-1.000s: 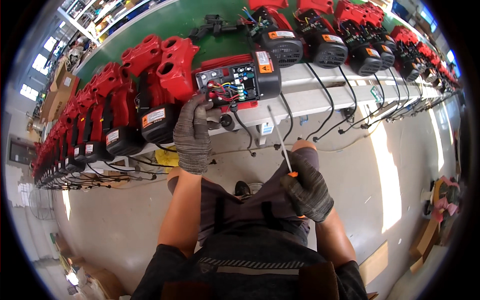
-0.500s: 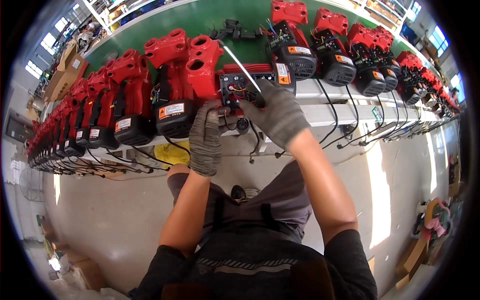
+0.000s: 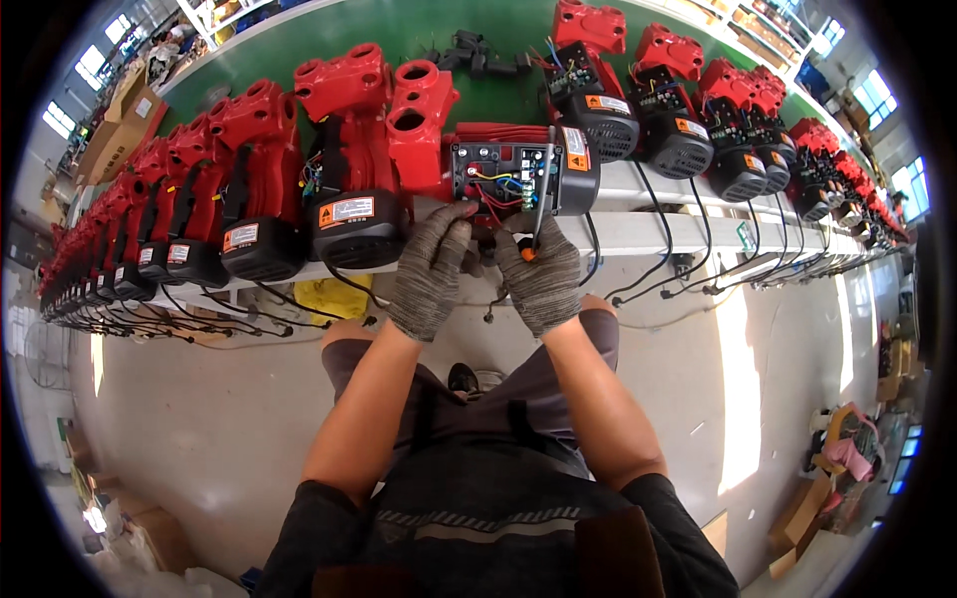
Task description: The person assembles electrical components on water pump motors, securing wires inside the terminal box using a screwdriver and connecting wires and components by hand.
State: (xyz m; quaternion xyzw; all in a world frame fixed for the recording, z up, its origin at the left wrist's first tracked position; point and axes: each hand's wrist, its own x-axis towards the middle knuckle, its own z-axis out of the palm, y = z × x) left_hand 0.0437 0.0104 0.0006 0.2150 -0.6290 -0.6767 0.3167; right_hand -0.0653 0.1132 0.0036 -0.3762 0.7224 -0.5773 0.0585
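A red hoist-like motor unit [image 3: 424, 125] lies in front of me with its wiring box [image 3: 493, 179] uncovered, showing coloured wires and terminals. My gloved right hand [image 3: 543, 279] is closed around a screwdriver [image 3: 544, 194]; its orange-tipped handle shows at the fingers and the metal shaft points away across the box's right part. My gloved left hand [image 3: 434, 264] is at the box's near left edge, fingers pinched together. Whatever it grips there is hidden. Between both hands, below the box, a dark part is half covered by the fingers.
Similar red units with black end covers [image 3: 359, 229] line the bench on both sides, their black cables [image 3: 653, 249] hanging over the front edge. Loose black parts [image 3: 478, 55] lie on the green bench top [image 3: 399, 40]. A yellow bag [image 3: 334, 297] sits below the bench.
My right hand has come down and nearer to my left hand. The screwdriver shaft has swung from leaning left to nearly straight away from me. My left hand stays at the box edge.
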